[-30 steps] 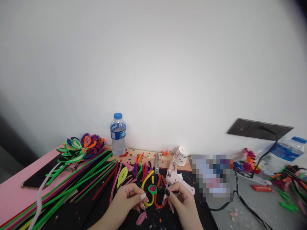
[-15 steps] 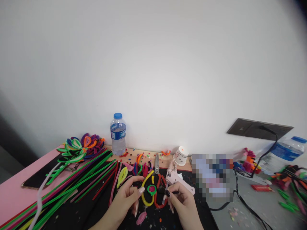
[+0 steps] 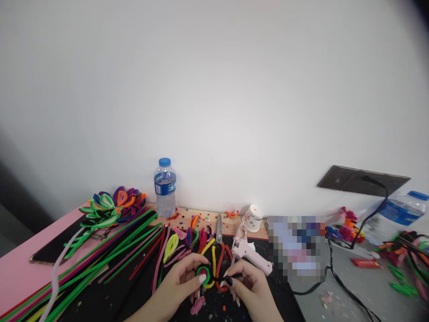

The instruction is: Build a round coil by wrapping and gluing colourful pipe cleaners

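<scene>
Between the thumb and fingers of my left hand (image 3: 186, 278) is a small coiled pipe cleaner disc (image 3: 203, 274), green with a pink centre. A black pipe cleaner (image 3: 216, 278) runs along the disc's edge and across to my right hand (image 3: 248, 284), which pinches it near its other end. Beneath my hands lie a yellow pipe cleaner loop (image 3: 213, 257) and a red pipe cleaner loop (image 3: 220, 259), partly hidden. A pink pipe cleaner piece (image 3: 197, 305) rests on the black mat just below my left fingers.
Behind my right hand lies a pale pink glue gun (image 3: 253, 258). Scissors (image 3: 219, 230), a paper cup (image 3: 252, 218) and a water bottle (image 3: 165, 190) stand or lie along the wall. Long pipe cleaners (image 3: 110, 255) spread at left; a black cable (image 3: 335, 275) crosses at right.
My left hand has closed on the green disc, which has shifted left. The black pipe cleaner now stretches between the disc and my right hand.
</scene>
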The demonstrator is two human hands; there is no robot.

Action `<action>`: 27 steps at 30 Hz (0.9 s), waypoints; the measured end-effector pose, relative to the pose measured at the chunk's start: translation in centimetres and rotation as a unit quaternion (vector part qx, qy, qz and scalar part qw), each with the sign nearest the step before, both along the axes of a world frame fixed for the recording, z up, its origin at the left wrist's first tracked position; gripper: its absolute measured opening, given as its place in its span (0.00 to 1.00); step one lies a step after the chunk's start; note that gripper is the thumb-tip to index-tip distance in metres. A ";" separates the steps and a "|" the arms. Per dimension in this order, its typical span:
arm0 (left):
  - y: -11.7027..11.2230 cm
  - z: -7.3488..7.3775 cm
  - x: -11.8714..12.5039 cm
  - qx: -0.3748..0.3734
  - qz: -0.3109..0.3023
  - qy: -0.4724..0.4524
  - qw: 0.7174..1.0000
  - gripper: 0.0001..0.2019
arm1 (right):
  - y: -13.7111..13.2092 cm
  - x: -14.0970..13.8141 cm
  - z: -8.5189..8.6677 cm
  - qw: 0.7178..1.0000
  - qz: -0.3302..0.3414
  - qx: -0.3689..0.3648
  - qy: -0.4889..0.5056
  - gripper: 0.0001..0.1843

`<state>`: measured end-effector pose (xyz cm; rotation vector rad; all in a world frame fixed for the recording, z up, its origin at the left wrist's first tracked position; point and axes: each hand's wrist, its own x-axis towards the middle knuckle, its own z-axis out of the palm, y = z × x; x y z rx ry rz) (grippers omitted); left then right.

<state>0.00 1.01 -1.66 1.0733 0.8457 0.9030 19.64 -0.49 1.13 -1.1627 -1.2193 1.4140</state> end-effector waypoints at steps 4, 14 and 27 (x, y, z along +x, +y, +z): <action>-0.1 -0.1 0.0 -0.003 -0.003 -0.009 1.000 0.19 | 0.1 0.1 -0.6 1.000 -0.016 0.003 -0.008 0.14; 0.0 -0.8 -0.1 0.005 -0.025 -0.035 0.999 0.15 | 0.2 0.1 -0.2 1.000 0.000 0.007 -0.003 0.09; -0.2 -0.3 0.1 0.001 -0.025 -0.040 0.999 0.16 | 0.1 0.1 -1.6 1.000 0.012 -0.008 0.000 0.11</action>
